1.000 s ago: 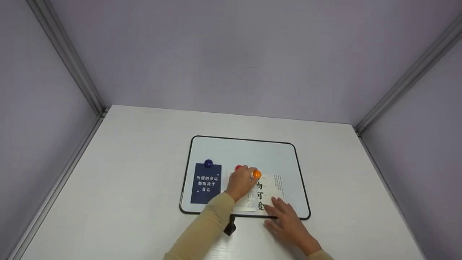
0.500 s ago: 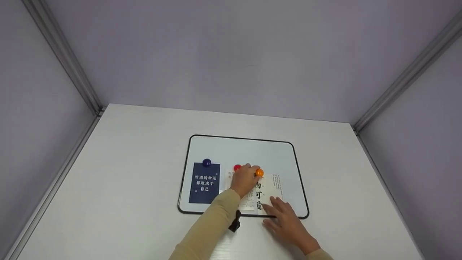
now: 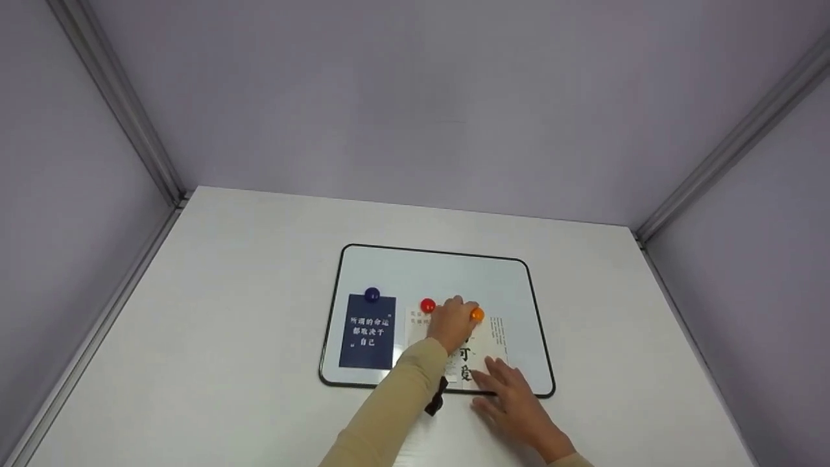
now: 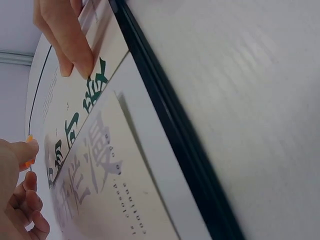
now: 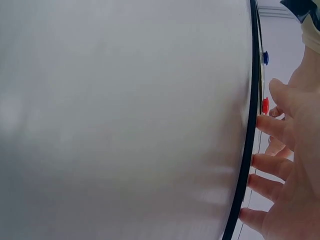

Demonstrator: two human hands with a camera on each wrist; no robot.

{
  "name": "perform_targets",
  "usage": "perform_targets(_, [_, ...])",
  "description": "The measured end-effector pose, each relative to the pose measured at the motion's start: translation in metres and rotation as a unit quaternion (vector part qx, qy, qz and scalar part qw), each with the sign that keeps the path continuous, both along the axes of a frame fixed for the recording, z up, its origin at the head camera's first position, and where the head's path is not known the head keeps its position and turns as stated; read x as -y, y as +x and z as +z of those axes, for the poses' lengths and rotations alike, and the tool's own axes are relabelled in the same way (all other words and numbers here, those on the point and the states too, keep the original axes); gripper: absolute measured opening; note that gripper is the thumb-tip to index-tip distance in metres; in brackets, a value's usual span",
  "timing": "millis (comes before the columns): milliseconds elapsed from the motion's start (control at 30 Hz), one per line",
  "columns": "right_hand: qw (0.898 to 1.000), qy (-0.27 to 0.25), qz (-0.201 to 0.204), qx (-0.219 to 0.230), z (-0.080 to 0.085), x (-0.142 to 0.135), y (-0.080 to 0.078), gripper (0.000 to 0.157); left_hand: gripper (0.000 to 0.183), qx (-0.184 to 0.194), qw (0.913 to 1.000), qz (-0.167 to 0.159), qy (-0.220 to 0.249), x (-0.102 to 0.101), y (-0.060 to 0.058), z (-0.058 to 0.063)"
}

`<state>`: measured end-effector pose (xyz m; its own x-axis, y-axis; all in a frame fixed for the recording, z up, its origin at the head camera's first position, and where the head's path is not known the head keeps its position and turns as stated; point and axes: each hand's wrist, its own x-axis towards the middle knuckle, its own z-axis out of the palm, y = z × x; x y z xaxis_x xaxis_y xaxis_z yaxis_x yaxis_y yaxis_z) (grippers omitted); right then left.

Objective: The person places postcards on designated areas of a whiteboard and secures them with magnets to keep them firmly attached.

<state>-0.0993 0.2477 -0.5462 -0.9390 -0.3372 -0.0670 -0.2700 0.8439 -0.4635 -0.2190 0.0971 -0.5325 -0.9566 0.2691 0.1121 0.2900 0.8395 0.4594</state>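
Note:
My left hand (image 3: 452,322) pinches a round orange magnet (image 3: 477,314) between thumb and finger at the top of a cream card (image 3: 481,350) with dark green characters. The left wrist view shows the orange magnet (image 4: 30,163) partly covered by the thumb. Spread fingers of my right hand (image 3: 517,405) rest on the lower part of that card, over the whiteboard's (image 3: 441,269) front edge. A second cream card (image 4: 117,175) lies to its left, mostly under my left arm in the head view. A red magnet (image 3: 428,305) sits at that card's top.
A navy card (image 3: 366,353) with white characters lies at the board's left, a dark blue magnet (image 3: 371,295) at its top edge. The black-framed board rests on a white table (image 3: 259,311). Purple-grey panels (image 3: 415,110) surround the table on several sides. A black object (image 3: 436,399) shows beside my left sleeve.
My left hand has shifted right with the orange magnet, along the top of the cream card. More of the red magnet shows now. My right hand has stayed in place.

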Motion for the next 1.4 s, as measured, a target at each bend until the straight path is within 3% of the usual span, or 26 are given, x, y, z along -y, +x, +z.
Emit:
perform_targets(400, [1.0, -0.006, 0.0, 0.018, -0.001, 0.005, 0.001, 0.047, 0.03, 0.017, 0.9995, 0.002, -0.026, 0.002, -0.003, -0.006])
perform_targets(600, [1.0, -0.006, 0.004, 0.015, -0.002, 0.007, 0.001, 0.047, 0.025, 0.006, 0.9977, 0.01, -0.066, 0.0, -0.004, -0.008])
perform_targets(800, [1.0, -0.007, 0.004, 0.008, -0.003, 0.007, 0.0, 0.047, 0.021, 0.003, 0.9978, 0.012, -0.066, -0.002, -0.003, -0.008])
perform_targets(1033, [1.0, 0.003, 0.008, 0.003, 0.0, 0.007, -0.002, 0.045, 0.027, -0.013, 0.9949, 0.019, -0.098, 0.0, -0.003, -0.006])
perform_targets(1400, [0.998, 0.029, 0.012, -0.053, 0.009, 0.008, -0.01, 0.036, 0.031, -0.009, 0.9996, 0.001, -0.027, 0.003, -0.002, 0.0])
